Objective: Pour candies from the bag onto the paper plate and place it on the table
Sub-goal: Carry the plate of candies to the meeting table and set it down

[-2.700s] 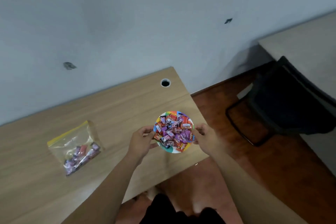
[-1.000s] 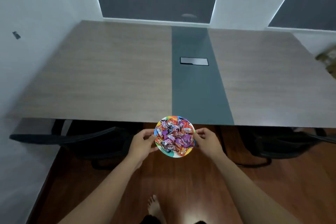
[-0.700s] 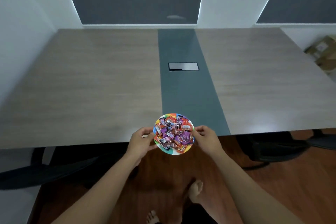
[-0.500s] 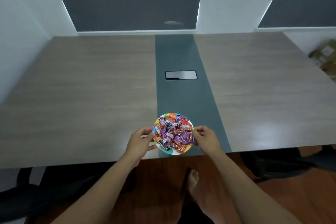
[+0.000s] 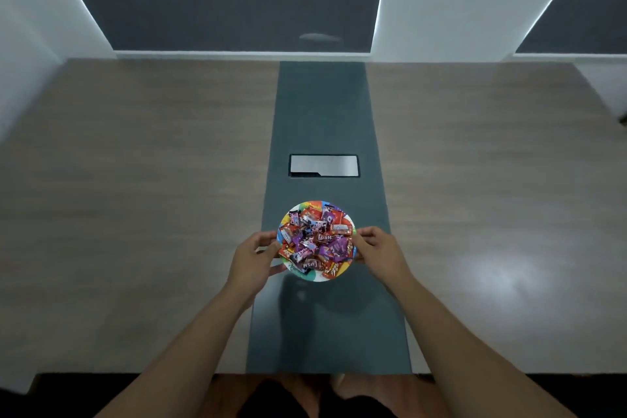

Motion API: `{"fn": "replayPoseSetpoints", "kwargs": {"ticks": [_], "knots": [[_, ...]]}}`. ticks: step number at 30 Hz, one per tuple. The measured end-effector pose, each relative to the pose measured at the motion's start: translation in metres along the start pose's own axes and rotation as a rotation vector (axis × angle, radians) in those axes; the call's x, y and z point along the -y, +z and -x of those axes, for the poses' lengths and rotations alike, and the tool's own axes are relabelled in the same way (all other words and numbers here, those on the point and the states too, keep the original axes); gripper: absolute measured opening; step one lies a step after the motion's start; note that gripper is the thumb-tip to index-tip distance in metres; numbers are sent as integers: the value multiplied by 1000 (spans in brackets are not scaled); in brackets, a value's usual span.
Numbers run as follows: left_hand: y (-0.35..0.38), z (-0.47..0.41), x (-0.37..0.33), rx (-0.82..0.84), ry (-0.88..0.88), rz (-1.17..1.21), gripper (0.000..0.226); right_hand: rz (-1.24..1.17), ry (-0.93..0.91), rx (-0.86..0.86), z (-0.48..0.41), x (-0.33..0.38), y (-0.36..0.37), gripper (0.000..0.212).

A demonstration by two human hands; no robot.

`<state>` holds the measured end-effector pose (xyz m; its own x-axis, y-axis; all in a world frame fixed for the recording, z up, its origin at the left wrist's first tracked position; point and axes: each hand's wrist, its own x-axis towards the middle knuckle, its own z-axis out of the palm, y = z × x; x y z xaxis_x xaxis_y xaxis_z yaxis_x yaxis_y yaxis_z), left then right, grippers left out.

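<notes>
We are gripping the paper plate (image 5: pixel 307 275) with both hands: our left hand (image 5: pixel 252 256) is pinching the rim at 9 o'clock, our right hand (image 5: pixel 376 248) is pinching it at 3 o'clock. The plate is hovering over the dark centre strip (image 5: pixel 325 326) of the worktop (image 5: pixel 142 214), its shadow lying just below; we cannot tell whether it is touching yet. The candies (image 5: pixel 315 241) are heaping loosely, so we are judging the load light but prone to slide, and the plate thin and bendable; opposite-edge support is keeping it level. Farther off, at 12 o'clock, a metal cable hatch (image 5: pixel 324 165) is sitting in the strip.
</notes>
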<state>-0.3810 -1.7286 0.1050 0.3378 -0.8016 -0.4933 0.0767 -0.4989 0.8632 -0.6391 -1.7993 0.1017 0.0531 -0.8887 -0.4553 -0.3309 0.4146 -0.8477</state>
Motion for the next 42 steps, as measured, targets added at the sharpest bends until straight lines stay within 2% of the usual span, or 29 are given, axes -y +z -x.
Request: {"fn": "replayPoseSetpoints", "kwargs": {"ticks": [16,22,30,42], "knots": [[70,-214,-28,-31,-100,-49,21,32,96,7,-223,-2,-1,24],[85,-286,-26,-14,-129,-71,22,17,127,14,-292,-8,11,10],[102,-354,-26,7,-142,-54,20,26,141,-53,-356,-12,21,18],[110,-382,-26,-25,-133,-79,21,29,124,-102,-379,-4,23,10]]}}
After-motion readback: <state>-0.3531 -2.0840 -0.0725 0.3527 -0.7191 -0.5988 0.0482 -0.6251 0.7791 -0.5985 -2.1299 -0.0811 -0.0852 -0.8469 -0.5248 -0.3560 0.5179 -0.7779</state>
